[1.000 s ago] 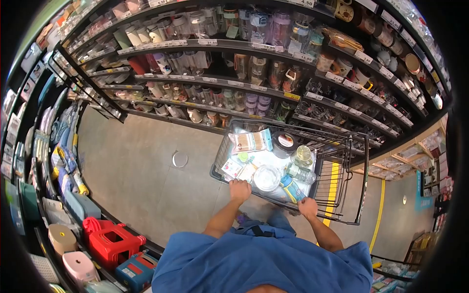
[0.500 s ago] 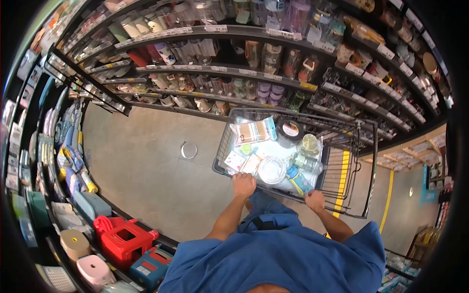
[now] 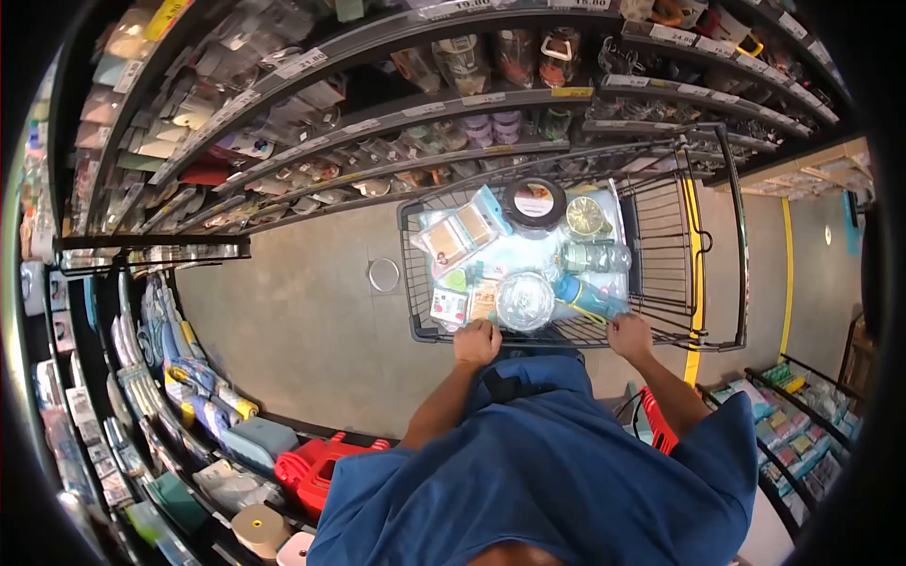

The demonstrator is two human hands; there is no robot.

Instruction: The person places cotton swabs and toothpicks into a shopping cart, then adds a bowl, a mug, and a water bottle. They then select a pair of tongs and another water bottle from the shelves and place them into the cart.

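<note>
A black wire shopping cart stands sideways right in front of my body. My left hand is closed over its near rim, beside the small white box inside. Farther right on the same rim, my right hand is wrapped round the bar, close to a blue bottle. Between the hands lies a clear round plastic container. Deeper in the cart are a clear bottle, a round glass jar, a black round container with a label, and a packet with brown contents.
Shelves of cups and bottles with price strips run close along the cart's far side. Folded textiles and a red plastic item fill the left shelving. A rack of packets stands at right. Grey floor shows left of the cart.
The view has turned relative to the aisle, and the cart now lies straighter across my front, nearer the top. Both hands keep their grip. The right-hand rack shows more.
</note>
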